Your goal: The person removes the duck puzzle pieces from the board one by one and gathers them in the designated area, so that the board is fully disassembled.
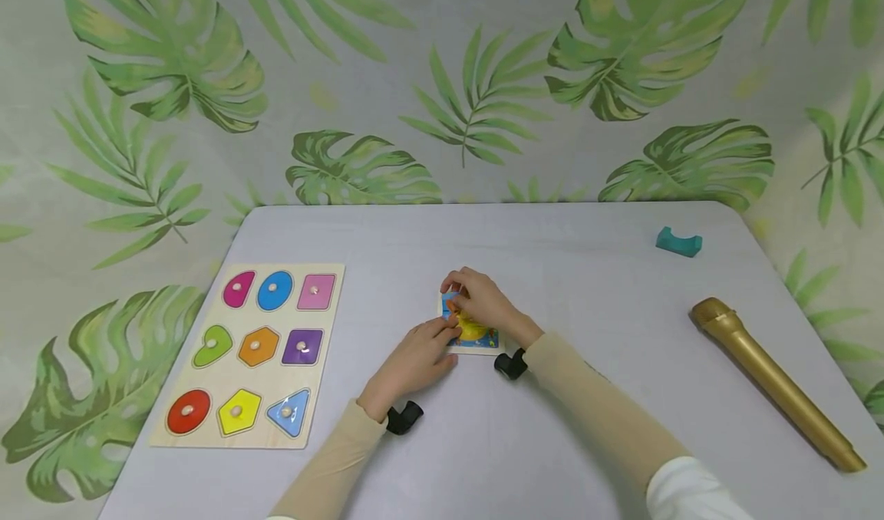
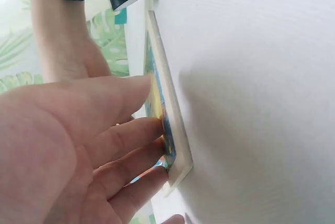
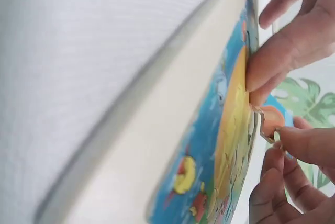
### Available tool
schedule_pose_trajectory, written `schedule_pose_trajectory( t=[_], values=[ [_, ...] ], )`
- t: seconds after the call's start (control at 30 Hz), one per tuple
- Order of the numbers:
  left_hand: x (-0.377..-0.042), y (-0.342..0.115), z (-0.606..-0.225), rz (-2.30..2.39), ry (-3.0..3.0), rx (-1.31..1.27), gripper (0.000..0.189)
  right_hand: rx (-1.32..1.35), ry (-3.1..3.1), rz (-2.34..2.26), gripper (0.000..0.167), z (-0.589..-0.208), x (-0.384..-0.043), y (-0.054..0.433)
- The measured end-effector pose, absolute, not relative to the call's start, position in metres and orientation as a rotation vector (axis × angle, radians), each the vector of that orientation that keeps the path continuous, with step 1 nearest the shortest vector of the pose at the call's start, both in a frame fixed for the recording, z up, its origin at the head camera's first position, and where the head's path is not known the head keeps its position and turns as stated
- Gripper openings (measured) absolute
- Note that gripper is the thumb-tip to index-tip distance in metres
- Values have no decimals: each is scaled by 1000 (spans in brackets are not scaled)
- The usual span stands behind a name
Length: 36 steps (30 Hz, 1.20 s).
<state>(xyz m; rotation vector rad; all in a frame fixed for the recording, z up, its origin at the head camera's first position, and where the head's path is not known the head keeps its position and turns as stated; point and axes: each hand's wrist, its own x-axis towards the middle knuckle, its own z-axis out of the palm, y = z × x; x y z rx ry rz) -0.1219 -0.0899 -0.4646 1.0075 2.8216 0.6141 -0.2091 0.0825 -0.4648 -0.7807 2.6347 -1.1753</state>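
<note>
Puzzle point(image 1: 486, 341) on the desk point(image 1: 587, 274), near the middle, in easy reach. Touched on its picture side by nearly straight fingers of the left hand point(image 1: 417, 357), likely to keep it from sliding. Pinched by thumb and fingertips of the right hand point(image 1: 486, 299), a small, partly orange piece point(image 3: 271, 118), probably for fine control. Set off to the sides, shape board point(image 1: 238, 318), gold microphone point(image 1: 776, 386) and teal block point(image 1: 679, 244), perhaps to leave working room.

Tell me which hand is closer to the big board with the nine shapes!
The left. The left hand is just right of the shape board, not touching it. The right hand is farther right, pinching a puzzle piece.
</note>
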Motion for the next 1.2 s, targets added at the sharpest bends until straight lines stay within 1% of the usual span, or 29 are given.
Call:
schedule_pose_trajectory(
  t=[0.17,0.33,0.67,0.8,0.9,1.2],
  values=[
    [-122,-89,-465,647,2810,991,43,-635,2500,-1357,14,-465,-217,94],
    [-122,-88,-464,629,2788,934,46,-499,2403,-1489,17,-462,-227,121],
    [-120,-87,-462,546,2810,926,48,-288,2502,-1355,19,-455,-235,179],
    [-118,-83,-464,575,2798,900,49,-262,2549,-1276,20,-457,-238,191],
    [-119,-80,-466,583,2819,892,47,-291,2587,-1221,19,-459,-239,195],
    [-126,-75,-470,552,2987,935,34,-402,2721,-1083,11,-466,-237,198]
  ],
)
